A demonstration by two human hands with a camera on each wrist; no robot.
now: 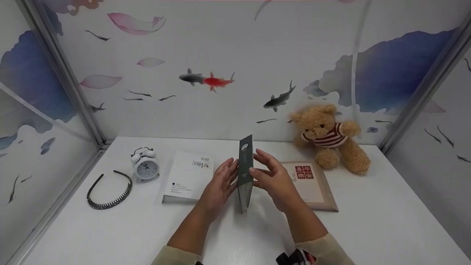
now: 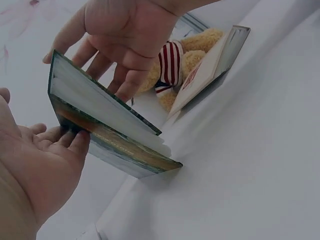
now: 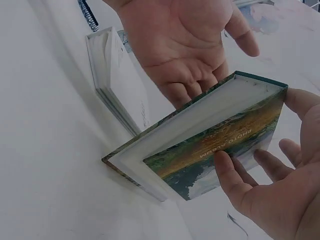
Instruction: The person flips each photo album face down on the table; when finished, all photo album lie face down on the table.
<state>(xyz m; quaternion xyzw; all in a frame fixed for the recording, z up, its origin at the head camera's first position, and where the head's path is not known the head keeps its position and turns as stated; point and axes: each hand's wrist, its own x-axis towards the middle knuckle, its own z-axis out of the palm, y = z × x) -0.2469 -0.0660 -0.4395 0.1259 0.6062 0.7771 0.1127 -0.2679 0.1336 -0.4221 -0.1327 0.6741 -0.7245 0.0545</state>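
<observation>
I've got the album [image 1: 245, 173] standing on its lower edge on the table [image 1: 386, 221], upright, right between my two hands. My left hand [image 1: 220, 186] lies flat against its left cover, fingers [image 2: 70, 142] straight, tips touching the cover near the lower corner; nothing curled round it. My right hand [image 1: 274, 178] is on the other side, fingers [image 3: 235, 180] spread and nearly straight, thumb and fingertips pressing the picture cover, where I can read "PHOTO ALBUM" in the right wrist view. So both hands are open, palms facing, with the album sandwiched between them rather than gripped. The page block faces me, white edges showing.

Just beyond my left fingers lies a white book [image 1: 187, 176] flat on the table. Farther left of those fingers stands a clock [image 1: 145, 164], and a headband [image 1: 109, 191] lies beyond that. Just past my right fingers lies a frame [image 1: 312, 184], and behind it sits a teddy bear [image 1: 331, 138] against the wall.
</observation>
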